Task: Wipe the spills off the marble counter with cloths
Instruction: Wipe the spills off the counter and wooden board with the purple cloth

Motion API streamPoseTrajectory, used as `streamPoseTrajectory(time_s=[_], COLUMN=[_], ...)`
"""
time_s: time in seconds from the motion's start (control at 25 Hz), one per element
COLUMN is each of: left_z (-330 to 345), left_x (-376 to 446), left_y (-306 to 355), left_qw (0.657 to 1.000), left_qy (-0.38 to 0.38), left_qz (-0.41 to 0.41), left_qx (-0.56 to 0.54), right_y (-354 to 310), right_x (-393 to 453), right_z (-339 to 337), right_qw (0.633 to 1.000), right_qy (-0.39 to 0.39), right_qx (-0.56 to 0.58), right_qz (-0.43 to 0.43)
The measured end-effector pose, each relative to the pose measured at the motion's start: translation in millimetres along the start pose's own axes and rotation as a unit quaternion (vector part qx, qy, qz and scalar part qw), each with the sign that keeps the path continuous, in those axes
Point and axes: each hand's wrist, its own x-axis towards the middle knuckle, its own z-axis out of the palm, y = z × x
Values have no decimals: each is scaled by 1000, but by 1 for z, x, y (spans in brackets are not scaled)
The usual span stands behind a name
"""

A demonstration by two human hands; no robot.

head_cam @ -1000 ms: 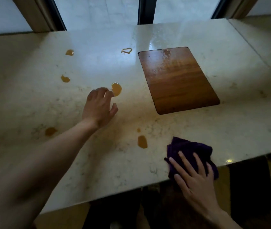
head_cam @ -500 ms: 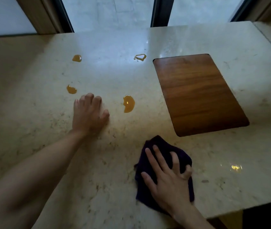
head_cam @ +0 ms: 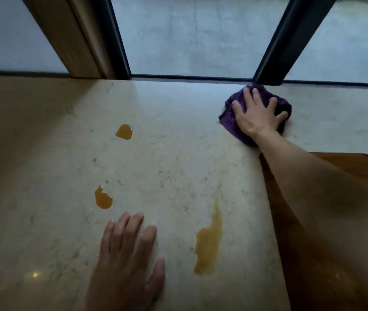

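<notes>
My right hand (head_cam: 256, 113) presses flat on a crumpled purple cloth (head_cam: 230, 121) at the far edge of the marble counter (head_cam: 174, 167), close to the window frame. My left hand (head_cam: 127, 254) lies flat on the marble near me, fingers spread, holding nothing. Three orange spills show: one far left (head_cam: 124, 132), one just beyond my left fingertips (head_cam: 103, 198), and a long smeared one (head_cam: 207, 245) to the right of my left hand.
A wooden board (head_cam: 340, 243) is set into the counter at the right, partly under my right forearm. Dark window posts (head_cam: 290, 39) and a wooden frame (head_cam: 75, 37) rise behind the counter's far edge.
My right hand has slid the purple cloth from the near side to the far edge by the window. The heart-shaped spill there is out of sight. The middle spill is smeared.
</notes>
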Motion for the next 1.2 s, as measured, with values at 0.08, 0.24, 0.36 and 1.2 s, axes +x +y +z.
streamPoseTrajectory(time_s=[0.08, 0.24, 0.36, 1.2], left_z=[10, 17, 11, -74], left_x=[0, 3, 1, -74], left_y=[-3, -8, -6, -92], left_qw=[1000, 1000, 1000, 991], left_qy=[23, 18, -10, -123], left_qz=[13, 9, -1, -43], left_qx=[7, 3, -7, -6], right_y=[-18, -57, -57, 50], right_x=[45, 64, 28, -694], right_z=[-8, -1, 14, 137], right_qw=[999, 988, 974, 998], right_qy=[-12, -22, -22, -5], right_qx=[-3, -38, -77, -62], right_qz=[-33, -150, -210, -16])
